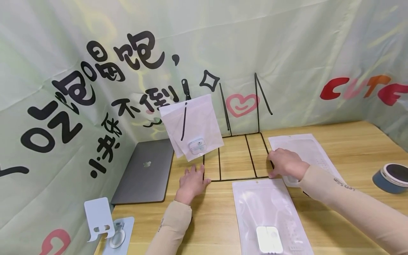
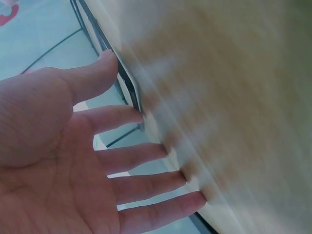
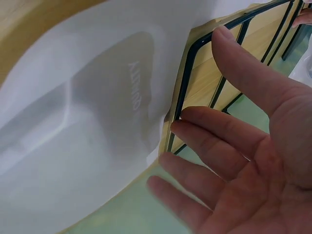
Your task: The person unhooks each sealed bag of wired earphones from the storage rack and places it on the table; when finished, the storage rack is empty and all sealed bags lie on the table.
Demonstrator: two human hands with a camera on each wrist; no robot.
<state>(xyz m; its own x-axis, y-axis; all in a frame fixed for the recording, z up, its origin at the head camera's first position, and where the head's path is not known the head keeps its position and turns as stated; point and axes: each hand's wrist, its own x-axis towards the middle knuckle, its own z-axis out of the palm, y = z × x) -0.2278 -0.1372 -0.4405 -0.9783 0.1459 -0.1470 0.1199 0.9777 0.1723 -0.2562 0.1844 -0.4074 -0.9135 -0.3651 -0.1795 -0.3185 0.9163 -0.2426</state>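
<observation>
A black wire display rack [image 1: 236, 179] stands on the table, its thin uprights rising at the back. My left hand [image 1: 191, 184] is at its front left corner, with the thumb by the front bar and the other fingers spread and straight on the wood. At the front right corner, my right hand [image 1: 287, 163] has its thumb tip and extended fingers against the black wire [image 3: 183, 87]. White pouches [image 1: 194, 124] hang at the rack's left side, the front one showing earphones [image 1: 197, 146] in a clear case. Neither palm grips anything.
One white pouch [image 1: 261, 205] with a square white case lies in front of the rack; another pouch [image 1: 310, 150] lies under my right hand's side. A grey laptop [image 1: 143, 170] and a pale blue phone stand [image 1: 99, 214] are at left, a round blue-and-white object [image 1: 390, 182] at right.
</observation>
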